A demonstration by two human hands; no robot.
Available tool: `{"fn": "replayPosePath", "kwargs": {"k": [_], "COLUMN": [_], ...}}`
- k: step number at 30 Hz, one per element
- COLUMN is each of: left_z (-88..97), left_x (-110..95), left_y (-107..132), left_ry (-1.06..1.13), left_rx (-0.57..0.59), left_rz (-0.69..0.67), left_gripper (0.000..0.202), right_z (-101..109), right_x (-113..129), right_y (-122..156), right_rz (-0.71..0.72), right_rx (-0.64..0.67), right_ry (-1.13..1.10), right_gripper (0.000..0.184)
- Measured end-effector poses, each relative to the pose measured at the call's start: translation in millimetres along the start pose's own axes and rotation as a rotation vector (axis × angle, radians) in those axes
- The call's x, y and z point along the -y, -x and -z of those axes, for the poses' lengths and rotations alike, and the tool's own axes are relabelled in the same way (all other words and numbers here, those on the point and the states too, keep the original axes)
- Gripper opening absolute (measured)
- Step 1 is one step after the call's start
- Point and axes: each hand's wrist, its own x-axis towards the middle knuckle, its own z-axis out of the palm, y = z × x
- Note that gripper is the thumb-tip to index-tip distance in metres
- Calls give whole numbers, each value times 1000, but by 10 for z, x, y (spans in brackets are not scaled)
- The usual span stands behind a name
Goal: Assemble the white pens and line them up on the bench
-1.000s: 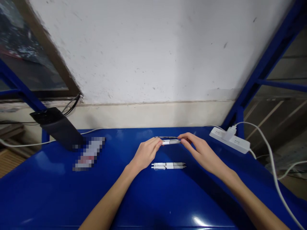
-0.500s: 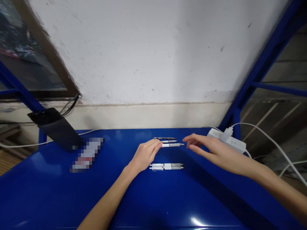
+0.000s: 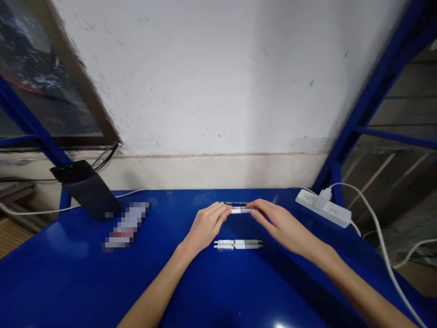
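A white pen with a grey grip [image 3: 236, 211] lies crosswise between my hands at the far part of the blue table. My left hand [image 3: 208, 223] pinches its left end, fingers closed. At the other end, my right hand [image 3: 273, 221] has its thumb and fingers closed around the tip. Just behind is a dark pen [image 3: 235, 203], partly covered by my fingers. Another pen seen there earlier is hidden now. Nearer to me, two white pens [image 3: 238, 244] rest side by side on the table, touched by neither hand.
The blue table [image 3: 191, 291] meets a white wall behind. To the right is a white power strip [image 3: 322, 208] with a plug and cables. A black container [image 3: 90, 191] and a blurred-out flat item [image 3: 126, 228] stand and lie at the left.
My right hand has moved left and closed on the pen's tip end. My left hand keeps its hold on the other end. The view has shifted slightly.
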Motion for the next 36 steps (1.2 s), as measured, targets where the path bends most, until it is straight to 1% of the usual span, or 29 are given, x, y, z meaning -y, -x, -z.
{"fn": "replayPosePath", "kwargs": {"k": [4, 6, 8, 12, 16, 19, 21, 24, 27, 31, 33, 36], "left_z": [-1, -29, -70, -138, -131, -92, -70, -62, -83, -100, -91, -69], "left_x": [2, 15, 37, 84, 103, 102, 105, 119, 136, 146, 146, 148], "left_y": [-1, 6, 22, 58, 50, 26, 18, 27, 46, 58, 56, 50], "left_ry": [-57, -127, -165, -98, -20, 50, 79, 68, 28, -2, -9, -29], "left_rx": [-31, -49, -45, -5, 85, 153, 179, 169, 133, 101, 96, 99], "left_rz": [37, 73, 121, 243, 303, 357, 367, 326, 269, 220, 191, 136], "left_gripper": [33, 33, 36, 34, 40, 47, 49, 46, 43, 40, 39, 36], "right_z": [-231, -335, -429, -574, -641, -636, -618, -593, -585, -595, -593, -570], "right_x": [-63, -115, -167, -259, -332, -359, -369, -382, -387, -366, -344, -314], "right_y": [-176, -247, -296, -326, -318, -309, -297, -269, -239, -217, -214, -215], "right_rz": [81, 112, 138, 164, 195, 232, 258, 250, 212, 156, 76, -27], "right_rx": [-46, -92, -112, -154, -169, -172, -163, -141, -147, -198, -201, -139], "right_ry": [186, 294, 361, 434, 477, 515, 519, 459, 355, 92, -59, -202], "right_gripper": [33, 33, 32, 31, 31, 30, 31, 28, 21, 11, 17, 23]}}
